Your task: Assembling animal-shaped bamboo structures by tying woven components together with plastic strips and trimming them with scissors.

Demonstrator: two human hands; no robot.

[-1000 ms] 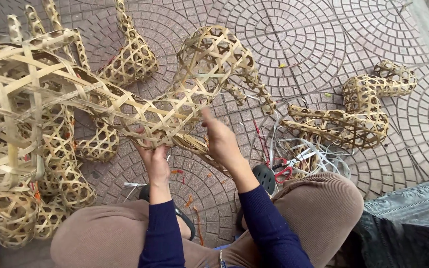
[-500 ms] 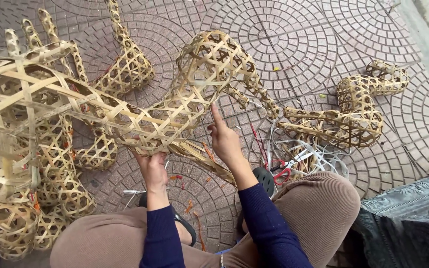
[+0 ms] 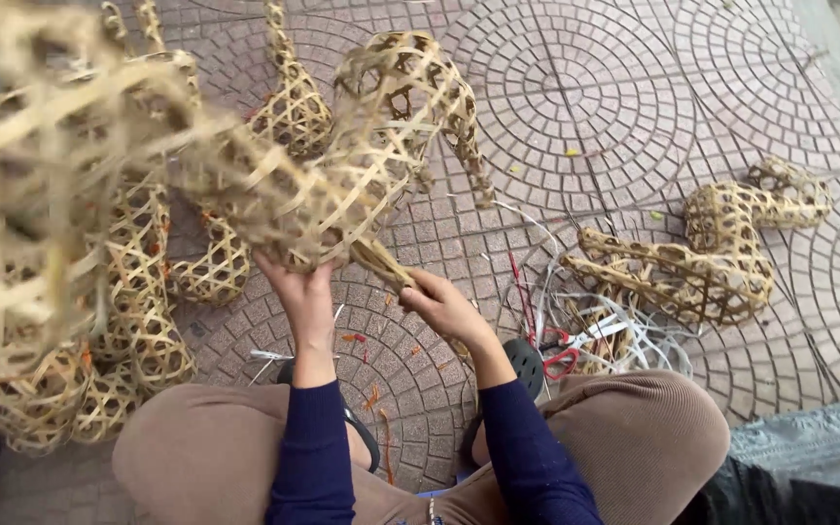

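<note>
From the head camera, the left hand [image 3: 305, 297] presses up under the woven bamboo frame [image 3: 342, 175], fingers curled against its open lattice of pale, flat strips. Just right of those fingers, the right hand [image 3: 444, 306] pinches a loose bamboo strip [image 3: 381, 262] that hangs from the frame's underside. The frame is bulbous and hollow, and it blurs toward the left. Beyond the right fingers, on the round-patterned paving, lie red-handled scissors [image 3: 561, 355] among white strips [image 3: 634, 335], with a finished woven figure [image 3: 712, 258] farther right. More woven pieces [image 3: 138, 292] pile left of the left fingers.
</note>
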